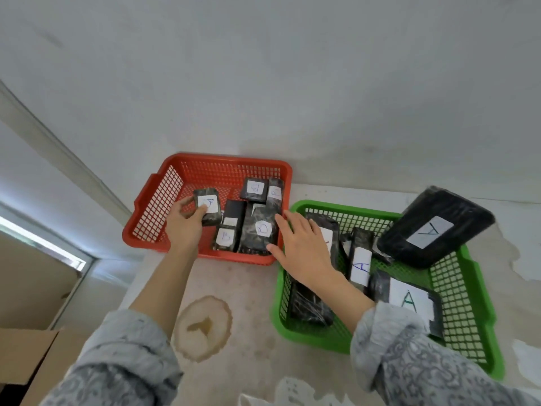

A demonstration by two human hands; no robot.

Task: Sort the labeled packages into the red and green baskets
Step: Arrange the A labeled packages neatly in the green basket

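Nearly done, we judge: B-labelled black wrapped packages sit in the red plastic mesh basket, A-labelled ones in the green plastic mesh basket, lower right. Our left hand fingers grip the last small black B package over the red basket; right hand fingers spread, empty.

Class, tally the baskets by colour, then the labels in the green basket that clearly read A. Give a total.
Red basket: 1
Green basket: 1
Clear A labels: 3
Total: 5
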